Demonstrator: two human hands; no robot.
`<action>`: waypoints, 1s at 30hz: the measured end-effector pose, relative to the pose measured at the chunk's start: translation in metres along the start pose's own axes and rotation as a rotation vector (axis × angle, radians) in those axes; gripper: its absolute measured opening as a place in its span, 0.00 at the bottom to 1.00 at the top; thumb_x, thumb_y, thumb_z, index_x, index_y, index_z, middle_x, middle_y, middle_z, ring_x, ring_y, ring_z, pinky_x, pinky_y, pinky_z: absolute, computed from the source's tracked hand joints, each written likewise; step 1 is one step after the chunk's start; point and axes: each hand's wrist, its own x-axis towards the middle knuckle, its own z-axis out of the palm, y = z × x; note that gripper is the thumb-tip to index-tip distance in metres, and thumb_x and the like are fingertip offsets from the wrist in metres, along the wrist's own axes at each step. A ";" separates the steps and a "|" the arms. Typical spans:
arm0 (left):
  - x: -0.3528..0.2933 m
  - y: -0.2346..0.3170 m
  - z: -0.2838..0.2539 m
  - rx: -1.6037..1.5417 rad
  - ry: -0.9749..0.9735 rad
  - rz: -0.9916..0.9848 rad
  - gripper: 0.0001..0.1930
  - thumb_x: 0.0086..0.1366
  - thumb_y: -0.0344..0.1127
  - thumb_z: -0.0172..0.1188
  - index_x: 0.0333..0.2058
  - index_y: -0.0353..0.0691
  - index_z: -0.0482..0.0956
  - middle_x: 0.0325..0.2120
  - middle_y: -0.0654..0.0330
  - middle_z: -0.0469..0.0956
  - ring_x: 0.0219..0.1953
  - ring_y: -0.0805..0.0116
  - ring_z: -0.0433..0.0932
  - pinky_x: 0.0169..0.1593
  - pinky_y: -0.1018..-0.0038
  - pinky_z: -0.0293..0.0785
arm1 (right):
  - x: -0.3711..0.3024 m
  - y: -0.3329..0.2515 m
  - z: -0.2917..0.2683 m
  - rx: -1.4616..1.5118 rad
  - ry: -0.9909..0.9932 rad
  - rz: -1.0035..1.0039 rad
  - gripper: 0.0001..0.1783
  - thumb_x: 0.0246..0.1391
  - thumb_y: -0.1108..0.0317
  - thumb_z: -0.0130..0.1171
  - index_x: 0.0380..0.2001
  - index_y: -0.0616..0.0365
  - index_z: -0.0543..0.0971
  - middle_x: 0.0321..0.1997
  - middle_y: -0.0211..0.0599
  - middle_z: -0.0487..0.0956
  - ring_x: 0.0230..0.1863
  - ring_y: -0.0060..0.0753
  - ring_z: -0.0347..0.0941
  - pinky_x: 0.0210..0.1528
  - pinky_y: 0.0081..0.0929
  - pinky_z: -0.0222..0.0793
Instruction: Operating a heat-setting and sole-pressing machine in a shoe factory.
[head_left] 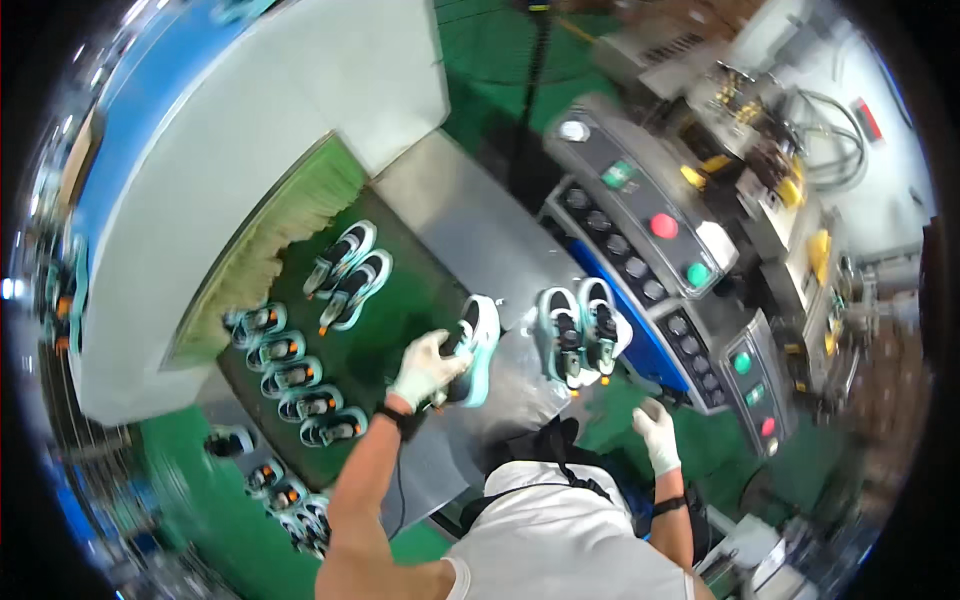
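My left hand (428, 370), in a white glove, grips a black, white and mint sneaker (482, 350) by its side and opening. That shoe is at the right edge of the green conveyor belt, beside the metal table. My right hand (655, 435), also gloved, hangs to the right of the table with its fingers loosely bent and nothing visible in it. Nearest to it, a pair of matching sneakers (562, 335) stands on the metal table's right end. Two more sneakers (350, 280) lie on the belt farther off.
Several sneakers (290, 376) line the belt's left side, and more stand beyond its edge. A white machine housing (300, 90) with a green bristle curtain (260, 250) covers the belt's far end. At right is a control panel (640, 205) with coloured buttons, attached to a machine.
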 end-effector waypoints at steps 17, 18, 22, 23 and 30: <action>-0.016 0.523 0.334 -0.285 -0.831 0.858 0.31 0.73 0.35 0.57 0.70 0.33 0.57 0.64 0.42 0.67 0.64 0.54 0.71 0.64 0.64 0.71 | -0.107 -0.064 -0.232 1.298 0.020 -0.698 0.54 0.44 0.43 0.77 0.65 0.64 0.66 0.57 0.36 0.79 0.54 0.29 0.79 0.57 0.32 0.76; 0.003 0.539 0.369 -0.138 -0.740 0.997 0.32 0.73 0.38 0.58 0.70 0.33 0.57 0.63 0.42 0.68 0.64 0.52 0.70 0.64 0.64 0.70 | -0.114 -0.058 -0.251 1.252 0.142 -0.701 0.54 0.44 0.42 0.77 0.65 0.65 0.66 0.56 0.37 0.79 0.54 0.29 0.79 0.56 0.31 0.76; 0.082 0.601 0.511 0.159 -0.425 1.014 0.38 0.67 0.45 0.62 0.67 0.28 0.58 0.56 0.41 0.75 0.58 0.52 0.76 0.60 0.63 0.73 | -0.128 -0.012 -0.283 1.332 0.351 -0.727 0.54 0.46 0.45 0.76 0.67 0.67 0.63 0.59 0.36 0.77 0.57 0.30 0.76 0.59 0.30 0.73; 0.119 0.608 0.541 0.131 -0.480 1.033 0.39 0.67 0.44 0.61 0.68 0.27 0.56 0.53 0.38 0.76 0.57 0.50 0.77 0.59 0.63 0.73 | -0.135 -0.012 -0.286 1.358 0.427 -0.693 0.56 0.44 0.45 0.77 0.67 0.67 0.63 0.60 0.36 0.76 0.58 0.30 0.75 0.61 0.31 0.71; 0.159 0.636 0.636 0.399 -0.366 0.797 0.40 0.62 0.35 0.58 0.63 0.20 0.45 0.50 0.26 0.72 0.54 0.34 0.76 0.59 0.57 0.72 | -0.134 0.036 -0.293 1.414 0.700 -0.555 0.53 0.44 0.53 0.79 0.66 0.68 0.63 0.63 0.39 0.73 0.59 0.31 0.73 0.63 0.31 0.69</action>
